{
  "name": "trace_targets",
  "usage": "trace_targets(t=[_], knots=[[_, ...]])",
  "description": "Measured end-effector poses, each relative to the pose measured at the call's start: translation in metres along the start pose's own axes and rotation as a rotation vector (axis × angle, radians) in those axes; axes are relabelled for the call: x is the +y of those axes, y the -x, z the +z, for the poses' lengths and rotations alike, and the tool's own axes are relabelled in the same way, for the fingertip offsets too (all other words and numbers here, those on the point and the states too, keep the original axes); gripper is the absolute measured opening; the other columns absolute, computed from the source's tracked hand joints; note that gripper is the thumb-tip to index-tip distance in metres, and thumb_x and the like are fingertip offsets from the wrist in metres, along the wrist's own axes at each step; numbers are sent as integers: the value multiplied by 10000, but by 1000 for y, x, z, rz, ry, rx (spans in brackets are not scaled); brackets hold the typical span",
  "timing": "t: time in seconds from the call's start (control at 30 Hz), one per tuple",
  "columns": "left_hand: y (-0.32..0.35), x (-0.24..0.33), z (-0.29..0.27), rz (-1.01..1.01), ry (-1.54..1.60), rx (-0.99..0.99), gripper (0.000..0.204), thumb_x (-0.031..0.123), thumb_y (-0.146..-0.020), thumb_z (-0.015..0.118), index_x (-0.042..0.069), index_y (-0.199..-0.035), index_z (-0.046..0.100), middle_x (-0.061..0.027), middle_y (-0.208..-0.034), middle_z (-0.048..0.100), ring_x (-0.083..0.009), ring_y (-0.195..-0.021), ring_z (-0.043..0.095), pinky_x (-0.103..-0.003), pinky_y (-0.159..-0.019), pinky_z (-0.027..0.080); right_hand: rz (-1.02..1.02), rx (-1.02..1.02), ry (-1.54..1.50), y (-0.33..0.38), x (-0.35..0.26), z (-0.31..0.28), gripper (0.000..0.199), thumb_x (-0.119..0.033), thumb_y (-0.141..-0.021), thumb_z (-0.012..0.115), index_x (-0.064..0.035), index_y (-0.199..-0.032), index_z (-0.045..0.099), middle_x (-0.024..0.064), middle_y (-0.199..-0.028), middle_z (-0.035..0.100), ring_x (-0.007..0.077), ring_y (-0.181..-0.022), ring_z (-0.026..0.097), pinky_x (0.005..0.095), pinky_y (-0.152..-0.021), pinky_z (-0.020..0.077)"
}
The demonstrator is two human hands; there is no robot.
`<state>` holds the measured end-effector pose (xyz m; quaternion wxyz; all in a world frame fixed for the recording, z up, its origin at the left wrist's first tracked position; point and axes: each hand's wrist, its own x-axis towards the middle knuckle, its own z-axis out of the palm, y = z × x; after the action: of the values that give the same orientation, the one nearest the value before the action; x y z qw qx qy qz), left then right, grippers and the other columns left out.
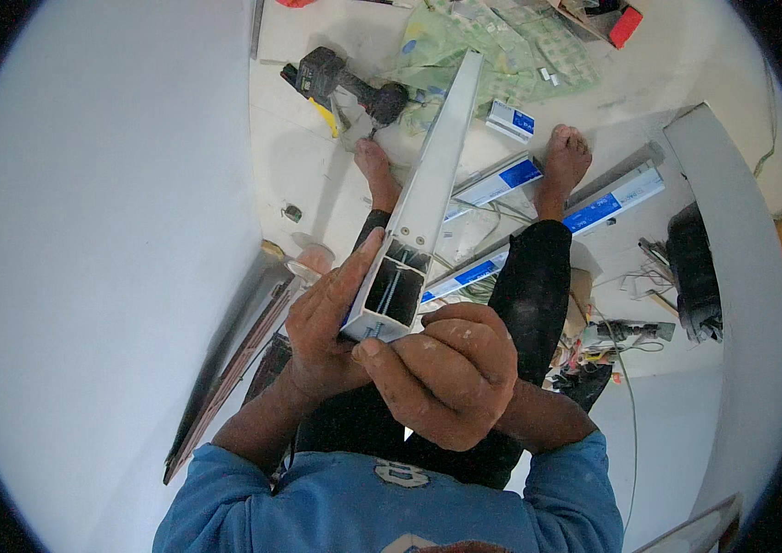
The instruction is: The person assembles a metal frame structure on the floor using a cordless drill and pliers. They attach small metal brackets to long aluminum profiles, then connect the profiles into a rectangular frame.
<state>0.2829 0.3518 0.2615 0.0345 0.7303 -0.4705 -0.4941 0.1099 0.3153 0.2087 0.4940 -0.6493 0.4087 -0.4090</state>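
A long white hollow metal profile [434, 170] slants away from me, its open end towards my body. My left hand [322, 318] is wrapped round the left side of that end. Long threaded screws [389, 290] pass through the hollow, and their threads stick out of the near wall. At this near wall my right hand [451, 373] is closed, fingers curled, with a fingertip and thumb at the protruding screw threads. Two round screw heads [412, 236] show on the profile's upper face. My fingers partly hide the screw ends.
A cordless drill [345, 85] lies on the floor by my left foot, near a green patterned cloth [548, 51]. More white profiles with blue labels [617, 201] lie around my right foot. A tape measure [291, 213] is at left; cables and tools [626, 330] are at right.
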Motion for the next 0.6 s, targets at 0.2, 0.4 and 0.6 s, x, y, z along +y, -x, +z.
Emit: trace_targets(t=[0.2,0.4,0.6], knots=[[3,-4,3,28,-17,17,844,356,-921,884,-82,-1546,525,-315,-1514,623,-367,-1296,723,-447,-1067,594,-47,27,20,3,5,2,492,-168,-590,770,-65,-1070,803,50,-1011,653,199,-889,640,365,-713,599],[3,-5,8,123,-51,57,798,292,-934,862,-92,-1545,523,-330,-1502,624,-371,-1284,729,-449,-1059,601,-77,-28,-10,4,10,-3,435,-183,-693,815,-56,-1108,786,54,-1005,646,218,-920,640,387,-746,591],[7,0,12,60,-74,60,762,101,-872,846,-73,-1547,539,-316,-1405,687,-362,-1222,761,-438,-1004,621,378,-250,-137,-2,58,-24,607,-95,-767,762,-78,-1371,706,173,-1308,689,468,-1180,648,610,-1052,491]])
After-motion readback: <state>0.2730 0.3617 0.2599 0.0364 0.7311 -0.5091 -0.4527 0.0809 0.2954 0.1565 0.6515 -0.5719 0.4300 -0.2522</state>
